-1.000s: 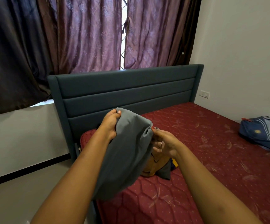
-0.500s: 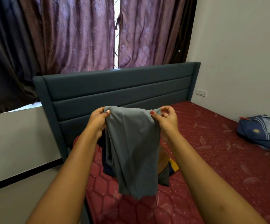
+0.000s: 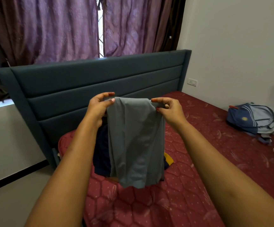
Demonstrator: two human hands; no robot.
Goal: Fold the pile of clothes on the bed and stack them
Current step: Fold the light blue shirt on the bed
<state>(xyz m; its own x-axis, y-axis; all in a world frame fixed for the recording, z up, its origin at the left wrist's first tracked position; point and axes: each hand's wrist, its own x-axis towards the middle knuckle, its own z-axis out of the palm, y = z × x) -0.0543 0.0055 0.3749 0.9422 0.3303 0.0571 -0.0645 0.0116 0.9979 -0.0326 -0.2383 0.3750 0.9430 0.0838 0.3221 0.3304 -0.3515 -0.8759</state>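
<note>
The left hand (image 3: 98, 108) and right hand (image 3: 170, 110) hold a grey garment (image 3: 136, 141) up over the bed (image 3: 198, 161), near its headboard (image 3: 100, 82). Each hand's grip pinches a top corner of the cloth between thumb and fingers. The garment hangs down between them in loose creases. Behind it, by the bed's left head corner, lies the pile of clothes (image 3: 102, 154), mostly dark blue with a yellow piece showing. A blue backpack (image 3: 251, 118) lies at the bed's right edge.
</note>
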